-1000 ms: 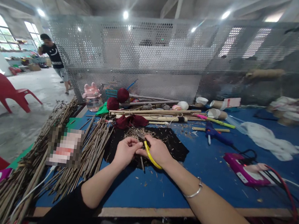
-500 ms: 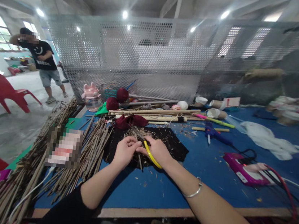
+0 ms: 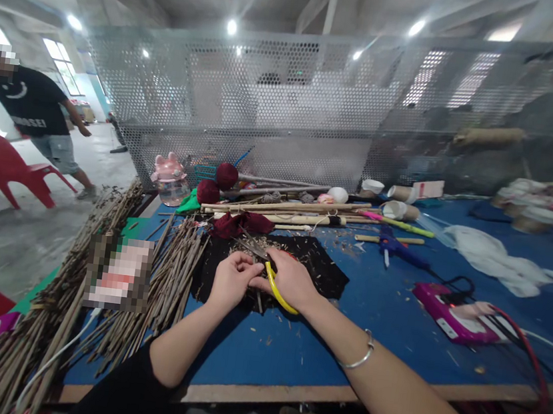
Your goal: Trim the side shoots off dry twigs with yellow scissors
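Pinching a twig (image 3: 259,300), the left hand (image 3: 231,283) is sitting beside the right hand (image 3: 292,281), its fingers (image 3: 276,257) clamping yellow-handled scissors (image 3: 276,289).

White daylight glares through the windows (image 3: 63,69) at left; ceiling lamps (image 3: 232,27) flare above the hazy perforated screen (image 3: 248,106); soft, faint shadows fall on the tabletop (image 3: 238,357); the far right smears into blur below a black corner, and wide-angle distortion stretches the edges

A person (image 3: 61,150) past the table's (image 3: 238,357) left side wears a black shirt (image 3: 35,100) with white letters that end in "OSE!"; the first ones are hard to read. Marks on the white-and-red card (image 3: 428,188) by the table's back edge are too small to read.
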A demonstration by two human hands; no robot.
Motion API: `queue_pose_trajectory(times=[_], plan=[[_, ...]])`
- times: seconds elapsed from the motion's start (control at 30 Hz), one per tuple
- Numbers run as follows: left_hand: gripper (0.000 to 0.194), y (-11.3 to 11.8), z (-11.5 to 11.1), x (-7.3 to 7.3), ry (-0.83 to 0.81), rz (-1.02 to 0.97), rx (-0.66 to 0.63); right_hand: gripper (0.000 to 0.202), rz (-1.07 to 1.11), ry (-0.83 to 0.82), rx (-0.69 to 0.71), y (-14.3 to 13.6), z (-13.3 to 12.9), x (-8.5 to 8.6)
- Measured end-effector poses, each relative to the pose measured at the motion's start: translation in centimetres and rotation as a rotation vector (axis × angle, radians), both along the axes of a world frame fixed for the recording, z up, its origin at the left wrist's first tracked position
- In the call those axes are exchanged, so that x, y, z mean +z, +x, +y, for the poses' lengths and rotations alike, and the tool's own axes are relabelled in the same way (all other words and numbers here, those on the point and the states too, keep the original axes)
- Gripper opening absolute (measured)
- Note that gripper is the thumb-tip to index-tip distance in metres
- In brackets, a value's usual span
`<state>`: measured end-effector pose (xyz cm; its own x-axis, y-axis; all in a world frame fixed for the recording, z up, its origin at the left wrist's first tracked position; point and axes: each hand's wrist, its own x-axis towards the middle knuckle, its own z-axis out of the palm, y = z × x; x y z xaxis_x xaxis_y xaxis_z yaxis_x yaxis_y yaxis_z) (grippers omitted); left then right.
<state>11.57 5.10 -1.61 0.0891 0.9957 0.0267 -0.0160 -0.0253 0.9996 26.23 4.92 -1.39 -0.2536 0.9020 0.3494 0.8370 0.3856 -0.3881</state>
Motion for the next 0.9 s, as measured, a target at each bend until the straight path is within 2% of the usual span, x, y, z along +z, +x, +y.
queue_pose_trajectory(times=[0.17,0.33,0.47,0.9], plan=[[0.033,0.01,-0.24,0.45,-0.034,-0.041,-0.093,0.05,0.109,-0.032,0.03,0.06,0.08,0.2],[0.028,-0.12,-0.36,0.83,0.071,-0.007,-0.14,0.064,0.106,0.013,0.071,0.23,0.05,0.15],[0.029,-0.15,-0.34,0.7,0.066,-0.002,-0.152,0.066,0.104,0.044,0.096,0.33,0.19,0.0],[0.031,-0.21,-0.41,0.68,0.029,-0.035,-0.133,0.049,0.131,-0.037,0.067,0.19,0.24,0.04]])
